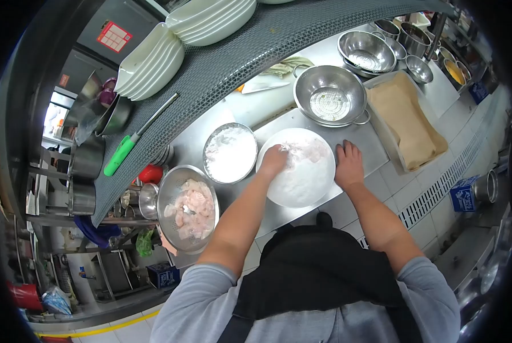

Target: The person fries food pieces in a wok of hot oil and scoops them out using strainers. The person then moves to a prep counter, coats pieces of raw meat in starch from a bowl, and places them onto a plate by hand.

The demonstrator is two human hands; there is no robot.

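Note:
A round white plate [301,197] of white flour [296,182] lies in front of me, with floured pale meat pieces [310,150] toward its far side. My left hand [274,161] reaches over the plate's left rim, its fingers curled down into the flour by the meat; whatever is between the fingertips is hidden. At the right rim rests my right hand [350,164], fingers stretched out and holding nothing. Left of the plate stands a metal bowl of white powder [231,153]. Nearer me on the left, a perforated metal colander [170,228] holds raw pale meat chunks [192,208].
Beyond the plate sits a steel colander [331,94]. A tray lined with brown paper [407,117] is at the right. Overhead, a shelf with a grey mesh mat [221,66] carries stacked white dishes [153,63] and a green-handled lighter [120,154].

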